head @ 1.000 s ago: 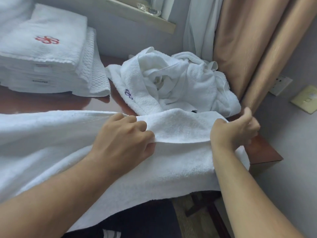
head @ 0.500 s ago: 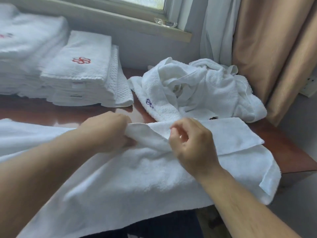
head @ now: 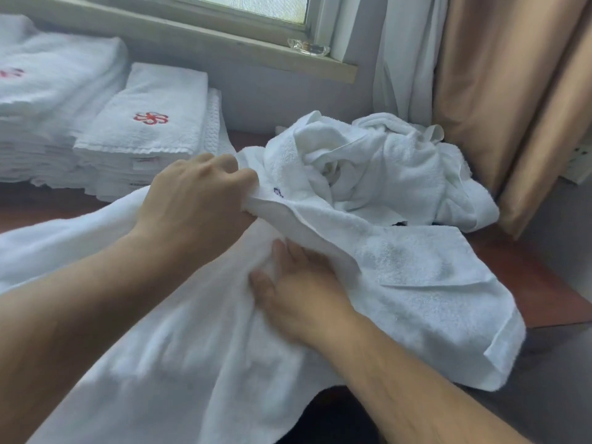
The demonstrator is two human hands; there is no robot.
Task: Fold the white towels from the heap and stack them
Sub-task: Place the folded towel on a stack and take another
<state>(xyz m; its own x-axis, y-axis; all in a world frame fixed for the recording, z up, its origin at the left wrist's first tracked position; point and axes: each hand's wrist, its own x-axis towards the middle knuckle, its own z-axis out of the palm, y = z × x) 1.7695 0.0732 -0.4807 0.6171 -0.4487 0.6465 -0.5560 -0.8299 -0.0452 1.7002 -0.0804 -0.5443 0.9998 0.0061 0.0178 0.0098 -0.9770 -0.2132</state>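
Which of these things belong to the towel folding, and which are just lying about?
Part of the job: the spread towel, gripped by the left hand and touched by the right hand; the heap of unfolded towels; the folded stacks.
Just lying about: the glass dish on the window sill; the tan curtain.

I see towel point(head: 416, 283) spread lower centre, far edge lifted, part-folded | heap point(head: 384, 168) crumpled, centre right, just behind it | folded stacks point(head: 153, 145) upper left, red logo point(head: 151, 118) up
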